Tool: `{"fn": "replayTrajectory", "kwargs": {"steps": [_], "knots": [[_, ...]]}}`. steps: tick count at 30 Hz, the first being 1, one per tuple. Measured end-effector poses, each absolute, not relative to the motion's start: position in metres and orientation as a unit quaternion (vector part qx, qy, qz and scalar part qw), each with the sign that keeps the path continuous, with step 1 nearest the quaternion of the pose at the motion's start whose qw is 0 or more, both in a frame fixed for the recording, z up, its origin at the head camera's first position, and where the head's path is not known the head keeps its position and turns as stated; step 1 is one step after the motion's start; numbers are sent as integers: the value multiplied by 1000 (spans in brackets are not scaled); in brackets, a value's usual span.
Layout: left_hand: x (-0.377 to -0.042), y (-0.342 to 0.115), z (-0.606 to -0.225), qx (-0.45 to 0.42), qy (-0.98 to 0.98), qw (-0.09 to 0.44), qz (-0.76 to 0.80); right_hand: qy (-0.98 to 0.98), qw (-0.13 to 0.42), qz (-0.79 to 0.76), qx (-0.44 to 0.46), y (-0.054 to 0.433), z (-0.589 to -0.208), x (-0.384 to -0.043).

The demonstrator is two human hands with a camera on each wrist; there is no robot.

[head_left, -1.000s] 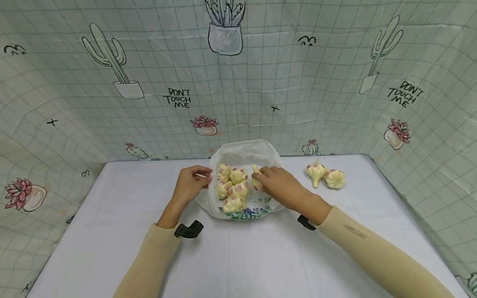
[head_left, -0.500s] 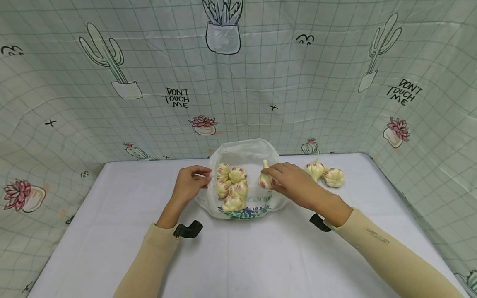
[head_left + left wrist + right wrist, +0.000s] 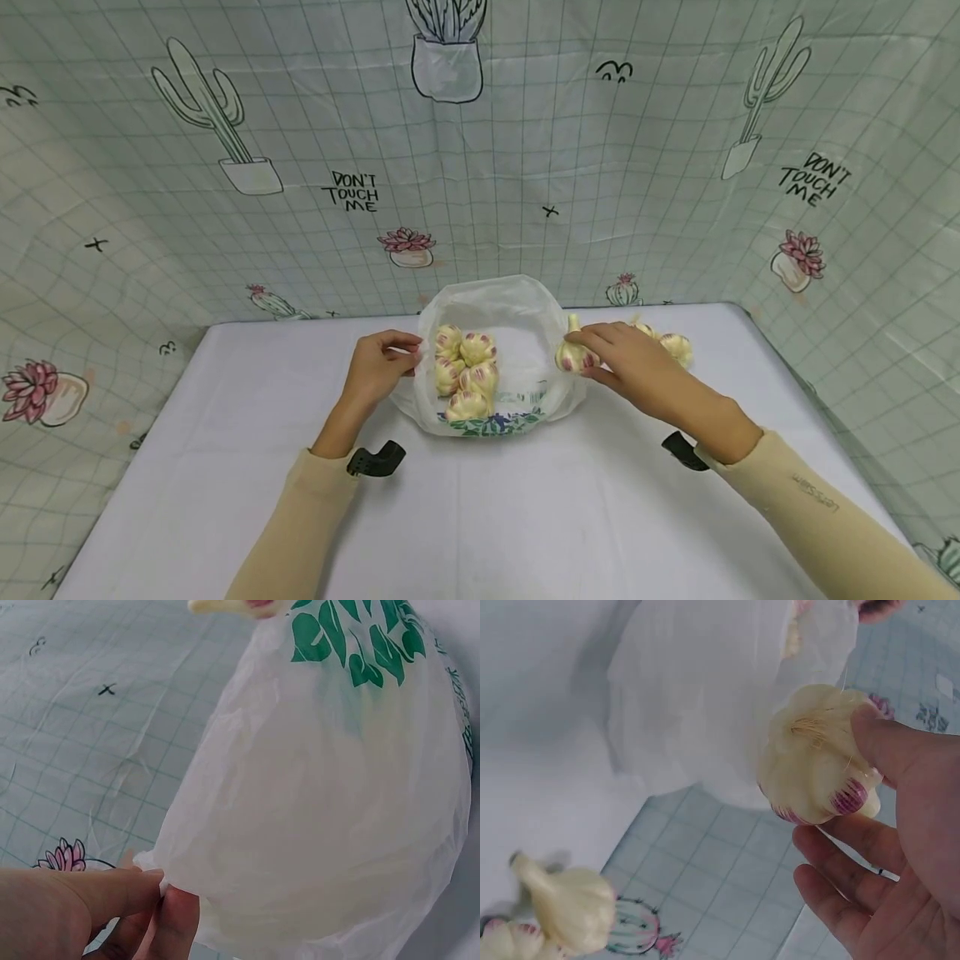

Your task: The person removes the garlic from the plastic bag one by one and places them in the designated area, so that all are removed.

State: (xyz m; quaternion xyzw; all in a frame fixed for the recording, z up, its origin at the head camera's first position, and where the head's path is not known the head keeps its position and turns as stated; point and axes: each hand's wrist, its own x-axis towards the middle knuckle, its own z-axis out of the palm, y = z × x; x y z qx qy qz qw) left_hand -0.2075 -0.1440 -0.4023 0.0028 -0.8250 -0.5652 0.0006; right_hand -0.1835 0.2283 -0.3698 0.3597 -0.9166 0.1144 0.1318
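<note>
White plastic bag (image 3: 491, 312) sits open on the counter (image 3: 480, 517); my left hand (image 3: 378, 367) pinches its rim. My right hand (image 3: 626, 362) grips one garlic bulb (image 3: 573, 357) just outside the bag, beside two loose bulbs (image 3: 675, 346).

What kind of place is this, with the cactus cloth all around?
Probably a small staged recording booth, not a kitchen. A cactus-print cloth walls in a white table on three sides, and only a plastic bag and garlic bulbs are laid out.
</note>
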Motion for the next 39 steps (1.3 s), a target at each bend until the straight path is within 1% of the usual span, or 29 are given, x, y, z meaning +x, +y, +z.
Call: {"fn": "replayTrajectory", "kwargs": {"steps": [11, 20, 28, 39], "knots": [[-208, -144, -400, 3, -823, 0, -568, -918, 178, 133, 329, 273, -374, -177], [-206, -144, -399, 2, -822, 1, -569, -940, 160, 125, 276, 312, -381, -174], [-206, -145, -400, 7, -824, 2, -567, -942, 183, 111, 260, 346, -392, -177], [-207, -145, -401, 9, -826, 3, -564, -951, 161, 107, 242, 382, -402, -182]]}}
